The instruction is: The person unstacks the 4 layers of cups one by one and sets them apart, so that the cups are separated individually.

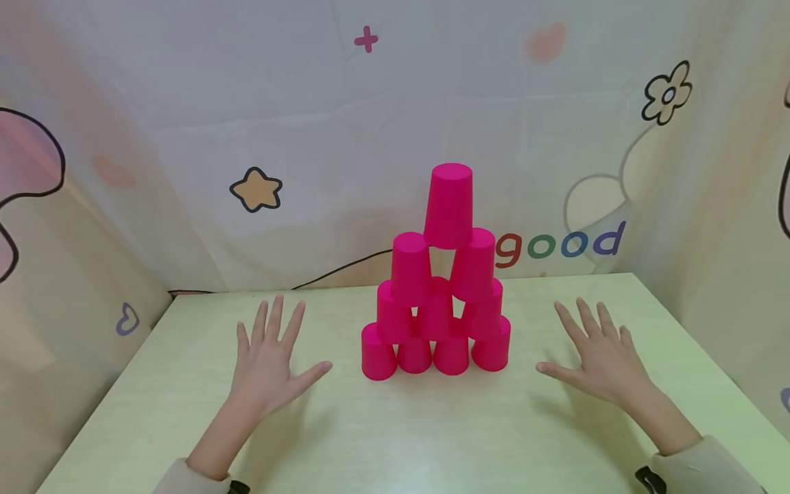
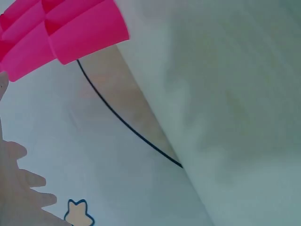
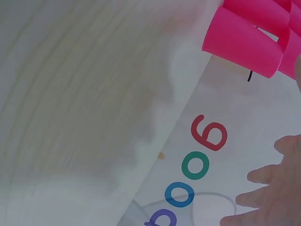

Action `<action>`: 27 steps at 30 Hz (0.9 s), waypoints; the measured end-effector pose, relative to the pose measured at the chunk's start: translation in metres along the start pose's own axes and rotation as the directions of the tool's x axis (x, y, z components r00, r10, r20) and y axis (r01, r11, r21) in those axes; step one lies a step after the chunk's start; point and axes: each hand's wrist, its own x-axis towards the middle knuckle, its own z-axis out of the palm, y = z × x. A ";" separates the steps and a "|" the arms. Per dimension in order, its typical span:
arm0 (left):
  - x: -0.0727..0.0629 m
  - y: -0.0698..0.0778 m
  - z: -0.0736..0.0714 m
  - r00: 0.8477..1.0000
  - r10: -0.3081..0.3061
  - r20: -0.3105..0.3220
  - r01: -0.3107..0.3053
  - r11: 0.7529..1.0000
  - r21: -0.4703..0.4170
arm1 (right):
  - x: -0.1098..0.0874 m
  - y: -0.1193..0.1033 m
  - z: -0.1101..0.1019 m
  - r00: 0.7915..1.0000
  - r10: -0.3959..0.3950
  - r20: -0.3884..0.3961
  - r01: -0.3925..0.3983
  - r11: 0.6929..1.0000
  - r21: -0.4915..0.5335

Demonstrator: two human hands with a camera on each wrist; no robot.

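Observation:
Bright pink cups (image 1: 435,309), all upside down, form a tall pyramid on the table, with a single cup (image 1: 449,207) at the peak. To the left of the stack my left hand (image 1: 264,367) is held with fingers spread and thumb pointing toward the cups, touching none of them. My right hand (image 1: 605,363) mirrors it on the other side, fingers fanned out and holding nothing. In the left wrist view part of the stack (image 2: 87,30) shows at the upper left. The right wrist view catches a lower cup (image 3: 242,42) at the upper right.
The pale wooden table (image 1: 395,439) runs back to a patterned cloth (image 1: 308,137) that hangs behind and at both sides. The pyramid stands near the table's back edge. Shadows of both hands fall on the tabletop.

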 end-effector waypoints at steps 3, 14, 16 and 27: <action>0.008 0.005 -0.007 0.998 0.027 -0.051 -0.028 0.999 -0.015 | 0.001 -0.002 -0.001 1.000 -0.006 0.019 0.005 0.999 0.051; 0.054 0.027 -0.030 0.927 0.196 -0.319 -0.242 0.964 -0.111 | 0.012 -0.008 -0.006 0.996 -0.047 0.079 0.017 0.942 0.334; 0.062 0.032 -0.033 0.904 0.216 -0.368 -0.282 0.950 -0.136 | 0.014 -0.008 -0.005 0.995 -0.051 0.085 0.015 0.927 0.375; 0.093 0.059 -0.049 0.895 0.197 -0.400 -0.337 0.886 -0.319 | 0.028 -0.010 0.004 0.987 0.014 0.159 -0.103 0.817 0.568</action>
